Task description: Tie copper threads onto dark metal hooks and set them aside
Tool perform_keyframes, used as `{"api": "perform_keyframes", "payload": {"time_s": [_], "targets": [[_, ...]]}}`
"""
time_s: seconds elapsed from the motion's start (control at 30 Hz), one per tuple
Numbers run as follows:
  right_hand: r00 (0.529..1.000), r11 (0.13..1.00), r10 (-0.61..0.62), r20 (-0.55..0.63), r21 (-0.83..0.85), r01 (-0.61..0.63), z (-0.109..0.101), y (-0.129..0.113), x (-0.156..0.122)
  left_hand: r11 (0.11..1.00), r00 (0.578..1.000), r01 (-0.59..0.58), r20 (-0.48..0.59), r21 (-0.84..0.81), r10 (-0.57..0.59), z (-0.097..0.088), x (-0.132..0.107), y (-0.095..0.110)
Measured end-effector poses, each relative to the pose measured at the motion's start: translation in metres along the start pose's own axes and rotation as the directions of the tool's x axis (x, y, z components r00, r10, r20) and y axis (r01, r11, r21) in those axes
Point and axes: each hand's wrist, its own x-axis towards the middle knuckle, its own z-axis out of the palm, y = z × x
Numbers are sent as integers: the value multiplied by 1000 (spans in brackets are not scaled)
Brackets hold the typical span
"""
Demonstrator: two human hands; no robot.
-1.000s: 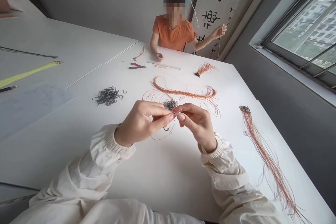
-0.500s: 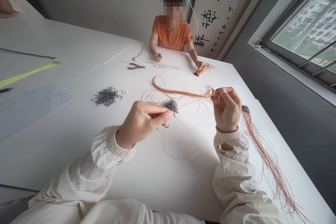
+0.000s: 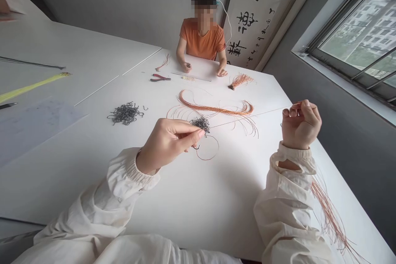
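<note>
My left hand [image 3: 167,144] pinches a small bunch of black fish hooks [image 3: 201,123] between thumb and fingers, just above the white table [image 3: 192,214]. A loop of thin copper-coloured line [image 3: 208,157] hangs below it. My right hand [image 3: 301,124] is raised far to the right, its fingers closed on a fine taut line [image 3: 253,114] running back to the hooks. A long bundle of copper-coloured strands [image 3: 216,109] lies beyond my left hand. Another hanging bundle [image 3: 331,220] lies at the right, its top hidden behind my right sleeve.
A loose pile of black hooks [image 3: 126,113] lies left of my hands. Red-handled pliers [image 3: 159,77], a ruler [image 3: 192,76] and a small strand bunch [image 3: 240,81] lie farther off. A person in an orange T-shirt [image 3: 201,43] sits across the table.
My right hand has moved away from my left hand, out to the right and up, drawing the fine line taut. My left hand has barely moved. The person opposite has drawn their raised hand down to the table.
</note>
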Motion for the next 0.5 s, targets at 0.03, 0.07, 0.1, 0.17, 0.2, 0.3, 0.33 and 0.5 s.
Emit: {"api": "perform_keyframes", "payload": {"time_s": [0.03,0.07,0.1,0.17,0.2,0.3,0.33,0.5], "targets": [[1000,1000,7,-10,-3,-7,-5,0,3,1000,1000,4,-5,-8,-4,0,0,1],[1000,1000,11,-20,-2,-11,-9,-1,5,1000,1000,6,-10,-18,-6,1,0,1],[999,1000,15,-29,4,-15,-12,-1,8,1000,1000,5,-12,-26,-6,1,0,2],[998,1000,11,-60,28,-10,-18,-4,11,999,1000,-2,-9,-36,1,1,0,2],[997,999,5,-80,38,-2,-21,-6,12,999,1000,-5,-6,-36,5,1,0,2],[987,999,-9,-160,38,16,-30,-12,17,999,1000,-5,-18,-36,4,0,1,3],[981,999,-12,-195,34,19,-33,-15,19,999,1000,-6,-19,-41,5,0,1,3],[944,999,-17,-331,28,28,-46,-26,28,997,999,-14,27,-82,16,-1,1,5]]}}
